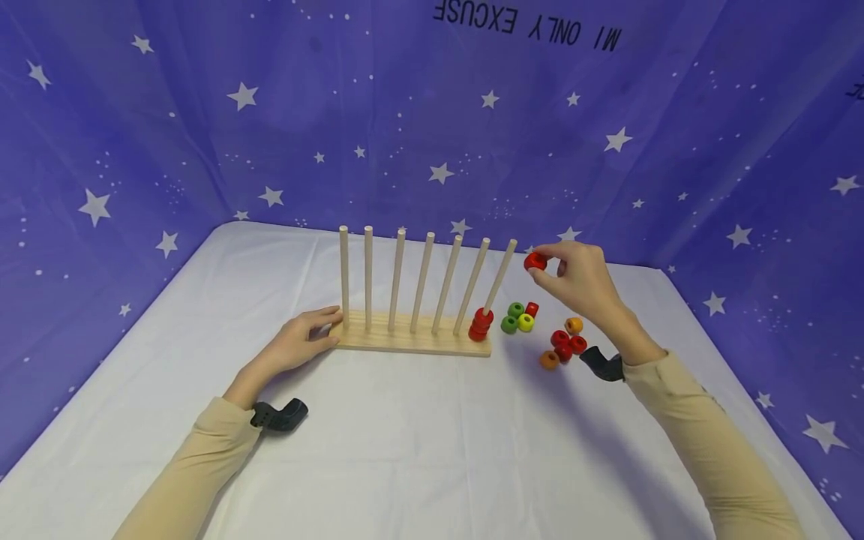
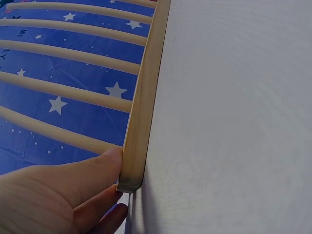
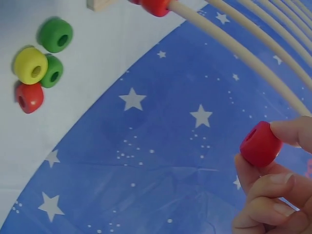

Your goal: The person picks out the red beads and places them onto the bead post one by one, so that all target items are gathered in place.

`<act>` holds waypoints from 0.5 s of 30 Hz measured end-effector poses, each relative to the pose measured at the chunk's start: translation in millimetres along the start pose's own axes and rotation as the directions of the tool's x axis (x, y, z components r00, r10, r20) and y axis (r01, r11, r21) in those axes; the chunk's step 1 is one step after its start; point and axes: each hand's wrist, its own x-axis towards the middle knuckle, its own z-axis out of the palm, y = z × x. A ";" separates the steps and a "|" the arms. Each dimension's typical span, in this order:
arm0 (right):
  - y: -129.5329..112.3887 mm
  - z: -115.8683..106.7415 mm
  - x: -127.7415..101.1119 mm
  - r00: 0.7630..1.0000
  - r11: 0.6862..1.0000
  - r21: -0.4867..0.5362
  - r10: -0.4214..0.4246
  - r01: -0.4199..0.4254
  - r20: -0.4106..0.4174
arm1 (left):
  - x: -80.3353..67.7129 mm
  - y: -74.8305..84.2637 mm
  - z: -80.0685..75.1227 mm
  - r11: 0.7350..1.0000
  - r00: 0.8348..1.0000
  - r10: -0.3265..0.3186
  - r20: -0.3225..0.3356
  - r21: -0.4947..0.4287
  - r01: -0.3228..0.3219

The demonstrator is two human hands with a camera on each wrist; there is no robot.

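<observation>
A wooden rack (image 1: 412, 341) with several upright pegs stands mid-table. My left hand (image 1: 322, 330) holds the left end of its base (image 2: 139, 122), thumb (image 2: 105, 165) pressed against the wood. A short stack of red beads (image 1: 481, 324) sits at the foot of the rightmost peg (image 1: 501, 274). My right hand (image 1: 550, 270) pinches a red bead (image 1: 535, 261) in the air, just right of that peg's top. In the right wrist view the red bead (image 3: 260, 144) is held between thumb and fingertips (image 3: 287, 131), close under the peg (image 3: 243, 53).
Loose beads lie right of the rack: two green (image 1: 512, 317), a yellow (image 1: 526, 322), a red (image 1: 532, 308), then a cluster of red (image 1: 563, 343) and orange (image 1: 549, 360) ones. A white cloth (image 1: 418, 450) covers the table; star-printed blue fabric (image 1: 439, 135) surrounds it.
</observation>
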 end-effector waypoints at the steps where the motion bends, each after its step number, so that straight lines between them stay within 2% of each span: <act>1: -1.5 -0.7 1.0 1.000 1.000 0.003 -0.005 0.005 -0.006 | -0.2 -0.3 0.2 1.000 1.000 0.001 -0.001 0.000 -0.001; 9: -14.4 -8.9 6.6 0.993 0.998 -0.006 -0.055 0.055 -0.106 | 0.0 -1.0 -0.9 1.000 1.000 0.005 0.002 0.007 -0.005; 15: -19.7 -12.0 9.5 0.991 0.998 0.010 -0.061 0.063 -0.117 | 1.7 0.4 -0.7 1.000 1.000 -0.004 0.010 0.000 0.004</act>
